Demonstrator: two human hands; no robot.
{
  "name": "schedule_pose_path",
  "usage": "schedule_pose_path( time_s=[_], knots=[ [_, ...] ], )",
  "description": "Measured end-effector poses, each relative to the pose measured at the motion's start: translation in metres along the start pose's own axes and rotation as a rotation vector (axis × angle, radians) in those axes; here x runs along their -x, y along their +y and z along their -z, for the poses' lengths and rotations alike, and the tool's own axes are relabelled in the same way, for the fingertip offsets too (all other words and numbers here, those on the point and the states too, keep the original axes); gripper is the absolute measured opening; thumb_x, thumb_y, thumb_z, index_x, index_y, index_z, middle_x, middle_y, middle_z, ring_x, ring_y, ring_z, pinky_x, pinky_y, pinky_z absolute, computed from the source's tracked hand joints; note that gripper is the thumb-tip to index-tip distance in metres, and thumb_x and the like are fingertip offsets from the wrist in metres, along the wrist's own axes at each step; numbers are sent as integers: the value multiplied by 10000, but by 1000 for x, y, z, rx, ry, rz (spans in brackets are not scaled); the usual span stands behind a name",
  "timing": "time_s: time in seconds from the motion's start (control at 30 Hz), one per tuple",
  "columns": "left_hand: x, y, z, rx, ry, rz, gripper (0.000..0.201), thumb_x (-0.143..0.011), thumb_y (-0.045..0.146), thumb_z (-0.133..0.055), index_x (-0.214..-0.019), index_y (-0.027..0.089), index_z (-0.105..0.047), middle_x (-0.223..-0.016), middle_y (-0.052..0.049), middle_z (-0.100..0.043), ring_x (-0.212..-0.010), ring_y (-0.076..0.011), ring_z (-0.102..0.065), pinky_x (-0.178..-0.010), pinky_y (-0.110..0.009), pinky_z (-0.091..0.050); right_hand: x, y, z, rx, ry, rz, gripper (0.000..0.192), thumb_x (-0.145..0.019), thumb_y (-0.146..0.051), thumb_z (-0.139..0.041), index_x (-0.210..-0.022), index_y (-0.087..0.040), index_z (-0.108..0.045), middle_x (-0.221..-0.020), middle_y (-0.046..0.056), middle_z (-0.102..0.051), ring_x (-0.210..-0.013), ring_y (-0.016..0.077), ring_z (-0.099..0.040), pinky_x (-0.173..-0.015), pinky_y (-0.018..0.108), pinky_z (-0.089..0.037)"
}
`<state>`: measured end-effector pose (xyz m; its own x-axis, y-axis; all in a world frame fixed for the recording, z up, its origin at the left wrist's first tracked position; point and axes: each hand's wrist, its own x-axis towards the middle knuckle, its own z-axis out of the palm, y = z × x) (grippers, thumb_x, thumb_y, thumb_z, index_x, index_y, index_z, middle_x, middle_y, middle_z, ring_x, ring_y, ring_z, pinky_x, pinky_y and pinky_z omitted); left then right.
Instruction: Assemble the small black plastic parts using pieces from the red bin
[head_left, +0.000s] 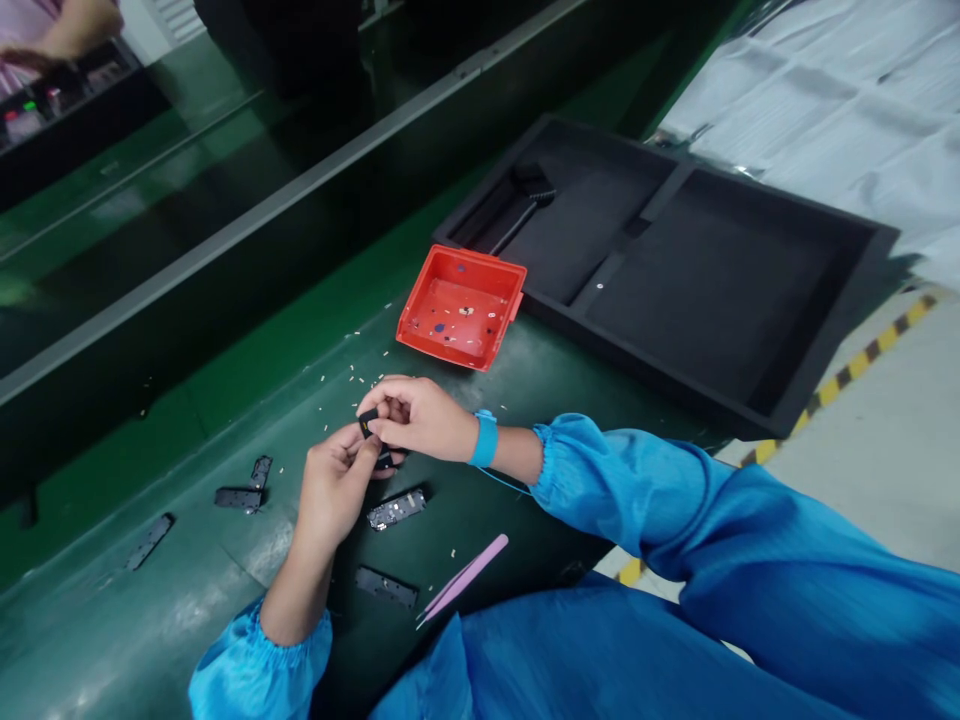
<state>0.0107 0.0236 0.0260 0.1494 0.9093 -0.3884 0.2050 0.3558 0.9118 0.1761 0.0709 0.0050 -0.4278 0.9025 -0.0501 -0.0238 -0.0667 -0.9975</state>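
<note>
1. A small black part (373,432) is held above the green bench (187,590) between both hands, in front of the red tray (420,335).
2. The part is pinched at its upper end by the fingers of the right hand (424,418), which are closed on it.
3. Its lower end is gripped by the closed thumb and fingers of the left hand (337,485).
4. The long axis of the part is seen to run from upper left to lower right, its upper end turned toward the red tray; much of it is hidden by fingers.
5. A blue wristband (486,438) is worn on the right wrist.
6. Flat black strips (395,509) are laid on the bench just below the hands, with others further left.
7. Pink tweezers (465,577) are laid near the strips, tips pointing lower left.
8. A black foam tray (817,330) is placed beyond the red tray.
</note>
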Motion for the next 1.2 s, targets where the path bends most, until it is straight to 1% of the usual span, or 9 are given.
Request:
schedule_pose_path(
  time_s=[0.37, 0.57, 0.67, 0.8, 0.9, 0.97, 1.03, 1.13, 1.2],
  knots=[
    [3, 5, 0, -39, -20, -29, 286, -921, 418, -613, -959, 159, -729, -871, -45, -751, -736, -165, -711, -643, -258, -601, 0, -1, -2, -194, -51, -110, 121, -826, -241, -699, -886, -149, -649, -583, -86, -521, -463, 57, -514, -436, 180, -444],
    [8, 6, 0, -429, 60, -211, 238, -940, 323, -559, -840, 161, -703, -751, -16, -708, -697, -154, -659, -660, -234, -507, -2, 0, -4, -214, -87, -123, 90, -780, -171, -664, -833, -161, -592, -614, -85, -509, -512, 72, -506, -503, 213, -475],
    [9, 4, 3, -500, 118, -233, 179, -916, 290, -583, -875, 164, -703, -744, -9, -686, -707, -160, -657, -673, -243, -512, -1, 0, -4, -69, -63, -39, 158, -734, -100, -685, -842, -163, -589, -676, -79, -499, -578, 61, -469, -563, 197, -439],
    [12, 4, 6, -35, 274, -217, 235, -867, 331, -686, -1063, 207, -649, -1001, -25, -684, -825, -157, -687, -716, -261, -580, 10, -8, -3, 214, 106, 175, 238, -800, -248, -745, -953, -176, -577, -877, -2, -580, -711, 109, -543, -669, 257, -486],
    [22, 4, 5, 124, 370, -229, 221, -808, 264, -763, -969, 210, -622, -877, 20, -622, -707, -90, -625, -649, -182, -542, 27, -15, -9, 564, 93, 468, 154, -885, -270, -680, -900, -186, -552, -968, 60, -625, -862, 173, -594, -755, 301, -500],
    [35, 2, 3, 72, 369, -213, 163, -831, 242, -748, -902, 203, -607, -785, 32, -596, -677, -80, -606, -637, -161, -517, 38, -20, -13, 765, -11, 583, 91, -968, -212, -556, -882, -182, -564, -951, 71, -650, -860, 180, -611, -747, 302, -491],
    [51, 0, 5, -49, 341, -212, 145, -874, 258, -714, -952, 211, -601, -848, 3, -644, -784, -118, -658, -707, -199, -545, 49, -24, -15, 901, -96, 607, 171, -1010, -167, -462, -884, -177, -578, -896, 63, -653, -790, 172, -614, -695, 300, -476],
    [72, -8, 10, -367, 215, -320, 505, -820, 324, -784, -1260, 243, -550, -1226, -104, -642, -1154, -251, -629, -911, -359, -566, 62, -30, -16, 1040, -260, 605, 154, -1001, -171, -487, -882, -177, -584, -840, 50, -636, -714, 178, -607, -626, 312, -451],
    [81, -18, 11, -620, 123, -397, 653, -798, 323, -805, -1373, 251, -503, -1346, -139, -585, -1251, -300, -562, -988, -438, -531, 68, -30, -16, 1116, -337, 636, 107, -956, -137, -536, -868, -177, -582, -818, 48, -636, -706, 192, -611, -625, 324, -459]
  ],
)
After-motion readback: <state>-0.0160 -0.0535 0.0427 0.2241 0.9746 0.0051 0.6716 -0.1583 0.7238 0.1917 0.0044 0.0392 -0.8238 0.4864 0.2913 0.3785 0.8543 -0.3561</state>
